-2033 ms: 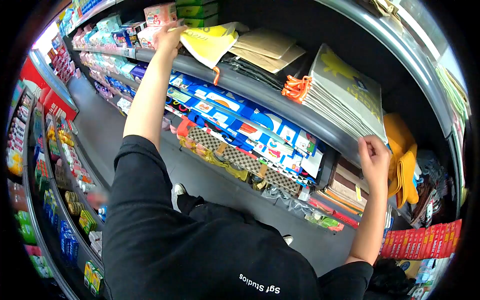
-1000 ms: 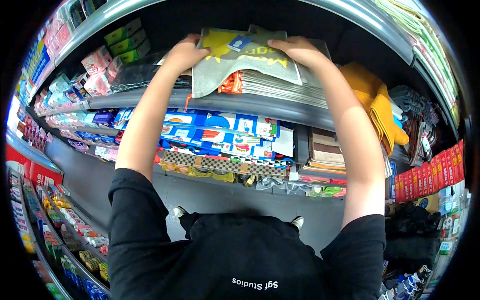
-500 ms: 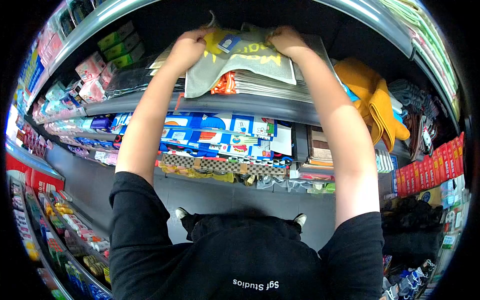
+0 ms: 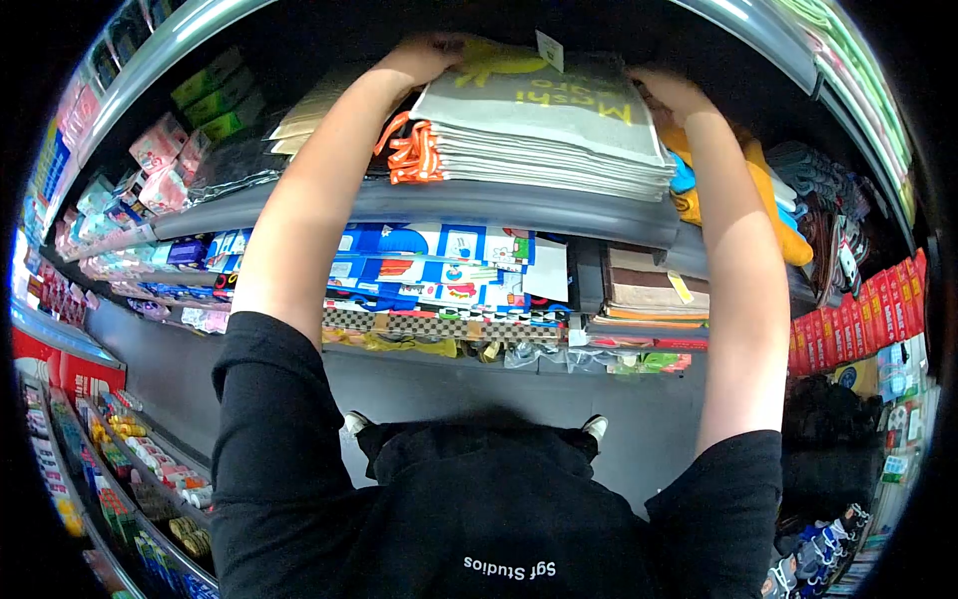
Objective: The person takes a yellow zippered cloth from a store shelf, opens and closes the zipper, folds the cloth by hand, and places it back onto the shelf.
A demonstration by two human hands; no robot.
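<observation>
A grey mat (image 4: 539,100) with yellow lettering and a white tag lies flat on a neat stack of similar grey mats (image 4: 549,165). My left hand (image 4: 424,58) is closed at its far left corner, the fingertips partly hidden there. At the far right corner, my right hand (image 4: 674,90) has its fingers curled against the mat's edge. Orange-and-white striped cloth (image 4: 414,155) sticks out at the stack's left front. Just right of the stack, beside my right forearm, lies mustard-yellow cloth (image 4: 783,225).
The shelf's grey front edge (image 4: 429,205) runs below the stack. Blue-and-white printed goods (image 4: 419,250) and folded brown textiles (image 4: 639,285) sit on the lower shelf. Pink packs (image 4: 160,145) stand left; red boxes (image 4: 858,309) line the right. Another shelf rail (image 4: 738,30) overhangs the stack.
The grey mat, raised and bent at its front half a second ago, now lies flat on the stack. My hands have moved apart, the left slightly upward, the right outward to the right.
</observation>
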